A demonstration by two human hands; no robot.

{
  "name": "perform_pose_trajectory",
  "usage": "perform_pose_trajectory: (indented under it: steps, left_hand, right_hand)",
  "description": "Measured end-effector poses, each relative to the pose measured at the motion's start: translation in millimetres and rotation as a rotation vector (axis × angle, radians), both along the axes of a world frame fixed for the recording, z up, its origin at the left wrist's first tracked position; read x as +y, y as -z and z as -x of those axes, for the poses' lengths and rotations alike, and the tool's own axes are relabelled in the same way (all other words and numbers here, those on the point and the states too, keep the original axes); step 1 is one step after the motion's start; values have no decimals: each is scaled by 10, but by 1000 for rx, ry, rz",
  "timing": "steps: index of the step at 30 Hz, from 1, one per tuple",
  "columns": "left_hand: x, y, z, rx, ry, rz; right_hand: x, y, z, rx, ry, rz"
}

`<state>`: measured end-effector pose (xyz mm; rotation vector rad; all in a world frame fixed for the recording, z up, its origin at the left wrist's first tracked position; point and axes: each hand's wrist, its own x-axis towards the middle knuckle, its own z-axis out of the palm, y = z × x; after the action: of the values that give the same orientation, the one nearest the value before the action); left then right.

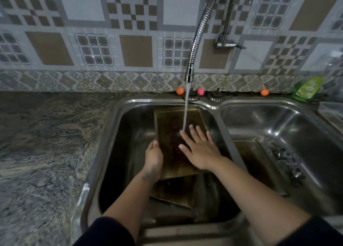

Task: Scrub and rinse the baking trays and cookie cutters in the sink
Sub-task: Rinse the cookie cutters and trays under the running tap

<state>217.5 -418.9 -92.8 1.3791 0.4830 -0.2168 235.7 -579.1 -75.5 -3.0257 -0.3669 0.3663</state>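
Note:
A dark, stained rectangular baking tray is tilted up in the left sink basin under a running stream of water. My left hand grips the tray's left edge near its lower corner. My right hand lies flat on the tray's surface with fingers spread, and the water lands at its fingertips. A second tray lies beneath in the same basin. A third tray rests in the right basin, next to several small dark cookie cutters.
A flexible chrome faucet hose curves down from a wall tap. A green dish soap bottle lies at the sink's back right. Small orange and pink balls sit along the back rim. A granite counter extends left.

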Motion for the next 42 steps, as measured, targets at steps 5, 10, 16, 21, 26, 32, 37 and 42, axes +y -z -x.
perform_pose_trajectory:
  steps: [5,10,16,21,26,32,37,42]
  left_hand:
    - [-257,24,85,29,173,59]
    - [-132,51,-32,34,98,23]
    - [-132,78,-74,81,44,-5]
    - [-305,-17,-70,-23,46,58]
    - [-628,-56,-18,-162,99,-47]
    - [-1191,-146,-28,-302,330,-215]
    - [-1681,-99,-187,-499,637,-825]
    - [-2050,-105,-164,-414,881,-1182]
  right_hand:
    - [48,-97,-353,-99,183,73]
    - [168,-33,-71,34,-143,-64]
    - [-215,-340,73,-148,48,143]
    - [-584,-602,49,34,496,-859]
    - [-716,-880,94,-48,420,-1023]
    - [-965,-1448,60,-198,258,-632]
    - [-1447,-1752,29,-343,309,-361]
    - [-2083,-1415,-28,-290,402,-389]
